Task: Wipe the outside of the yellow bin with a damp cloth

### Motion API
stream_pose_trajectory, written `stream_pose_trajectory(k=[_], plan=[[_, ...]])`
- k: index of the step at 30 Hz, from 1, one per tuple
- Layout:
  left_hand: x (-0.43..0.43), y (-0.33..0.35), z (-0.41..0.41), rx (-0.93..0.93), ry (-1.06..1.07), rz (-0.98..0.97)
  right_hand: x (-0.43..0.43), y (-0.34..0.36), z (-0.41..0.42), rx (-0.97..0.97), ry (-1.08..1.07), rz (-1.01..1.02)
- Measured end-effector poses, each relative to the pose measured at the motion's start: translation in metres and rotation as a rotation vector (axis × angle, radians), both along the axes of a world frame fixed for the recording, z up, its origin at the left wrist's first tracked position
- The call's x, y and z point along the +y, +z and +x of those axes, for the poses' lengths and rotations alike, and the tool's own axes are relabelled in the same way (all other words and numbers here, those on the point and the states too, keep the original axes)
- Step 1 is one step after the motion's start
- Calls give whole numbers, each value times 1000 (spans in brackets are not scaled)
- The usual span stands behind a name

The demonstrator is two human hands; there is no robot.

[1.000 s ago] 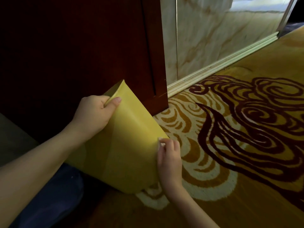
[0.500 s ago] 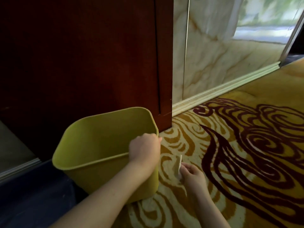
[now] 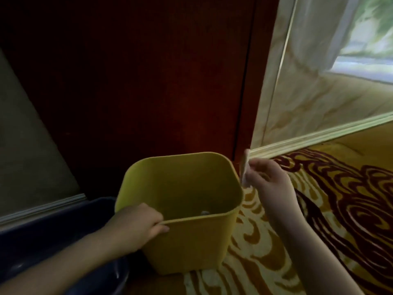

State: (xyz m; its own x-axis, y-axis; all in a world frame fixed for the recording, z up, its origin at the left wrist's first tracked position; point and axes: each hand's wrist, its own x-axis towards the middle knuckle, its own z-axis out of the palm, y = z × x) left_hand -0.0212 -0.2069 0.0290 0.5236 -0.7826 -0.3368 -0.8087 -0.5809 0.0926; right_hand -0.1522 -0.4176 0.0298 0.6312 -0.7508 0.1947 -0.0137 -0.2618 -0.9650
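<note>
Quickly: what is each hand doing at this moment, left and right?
Left hand: closed on the near rim of the yellow bin.
Right hand: pinching a pale cloth, beside the bin's right rim.

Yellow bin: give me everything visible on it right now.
The yellow bin is a rounded-rectangular, open-top container, smooth like matte plastic, tapering slightly toward its base. It stands upright on the patterned carpet, just in front of the dark wood panel. The left hand grips its near rim at the left corner. The right hand holds a pale cloth beside the far right corner; contact is unclear. A small greyish item lies inside.
</note>
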Motion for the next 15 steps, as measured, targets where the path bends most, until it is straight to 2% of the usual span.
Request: stream_pose_trajectory(k=[5,8,10,11,15], plan=[[-13,-21,-18,-129,-29,-146,28,2,82,298,386,-601],[-14,-22,-15,41,22,-130,33,-21,122,543,605,-807],[-8,-12,-4,223,161,-186,35,-37,141,717,710,-878],[-3,-5,7,232,231,-270,38,-42,148,777,754,-899],[12,16,51,-110,489,-664,47,-48,157,889,765,-856]])
